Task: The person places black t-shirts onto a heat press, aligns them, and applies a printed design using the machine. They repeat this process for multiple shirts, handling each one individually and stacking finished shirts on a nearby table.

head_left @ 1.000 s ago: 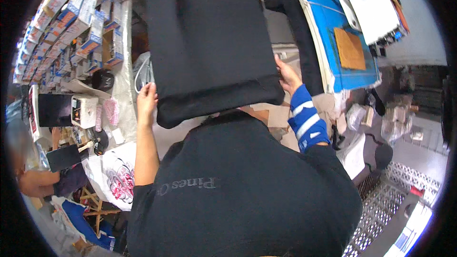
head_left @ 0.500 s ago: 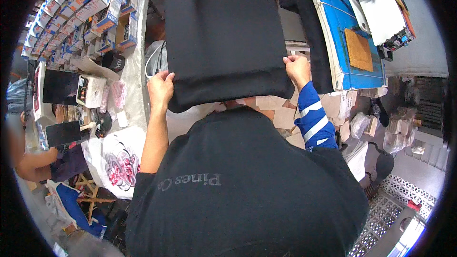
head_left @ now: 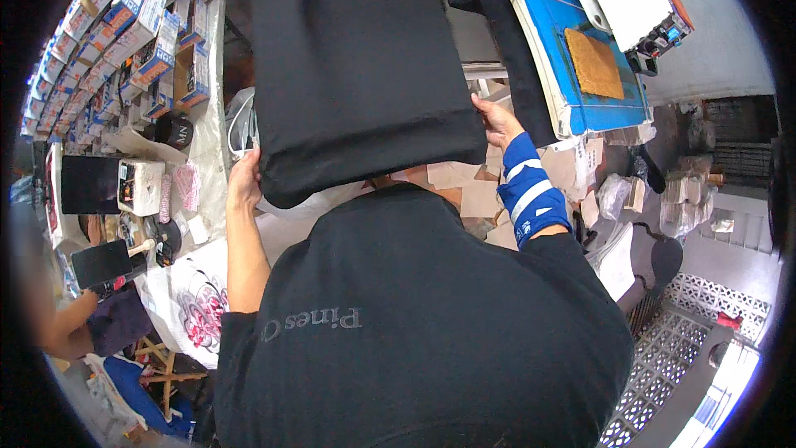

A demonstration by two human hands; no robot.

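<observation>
I hold a large black rectangular piece of fabric (head_left: 361, 66) spread out in front of me. My left hand (head_left: 245, 181) grips its lower left corner. My right hand (head_left: 496, 120) pinches its lower right edge, and a blue wrist sleeve with white stripes (head_left: 531, 195) covers that forearm. My black shirt (head_left: 414, 332) fills the lower middle of the view, and the fabric hides whatever lies beneath it.
Rows of small boxes (head_left: 124, 25) line the left. A white table (head_left: 211, 91) there carries a black cap (head_left: 172, 130), a white box (head_left: 139, 187) and a dark screen (head_left: 87, 185). Another person's arm (head_left: 62, 323) is lower left. A blue worktable (head_left: 572, 58) stands upper right, metal grating (head_left: 663, 348) lower right.
Both hands keep their hold on the black fabric. It swayed slightly to the right and came back; the hands sit about where they were a second ago.
</observation>
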